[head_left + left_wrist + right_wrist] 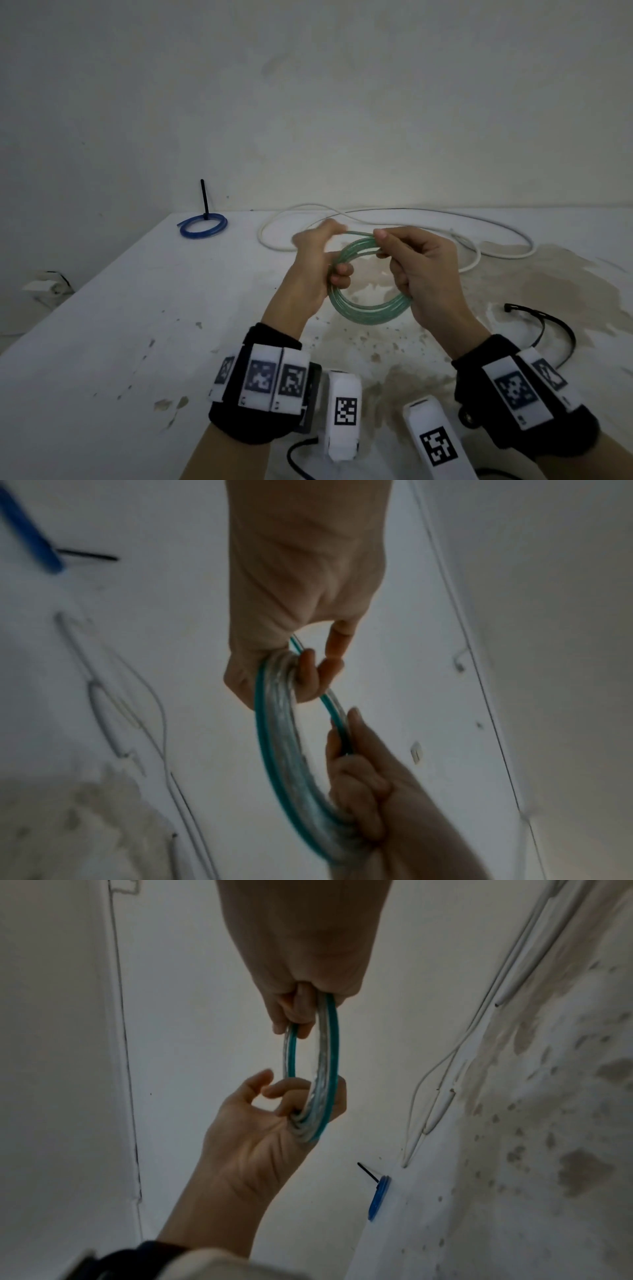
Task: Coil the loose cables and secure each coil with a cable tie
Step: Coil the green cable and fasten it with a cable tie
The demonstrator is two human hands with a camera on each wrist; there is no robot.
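A green translucent cable coil (368, 303) hangs in the air above the white table (102, 325), held between both hands. My left hand (320, 260) grips the coil's left side with curled fingers. My right hand (416, 270) grips the right side, thumb and forefinger pinching the top strands. The left wrist view shows the coil (277, 739) running from my left hand (291, 653) down to my right hand (363, 791). In the right wrist view the coil (325, 1064) spans my right hand (301, 996) and left hand (270, 1123). Black cable ties (544, 329) lie at the right.
A loose white cable (411, 236) sprawls across the far side of the table. A blue coil (203, 226) with a black tie (204, 200) sticking up lies at the far left corner. Brownish stains (548, 284) mark the table's right half. The wall (308, 102) stands right behind.
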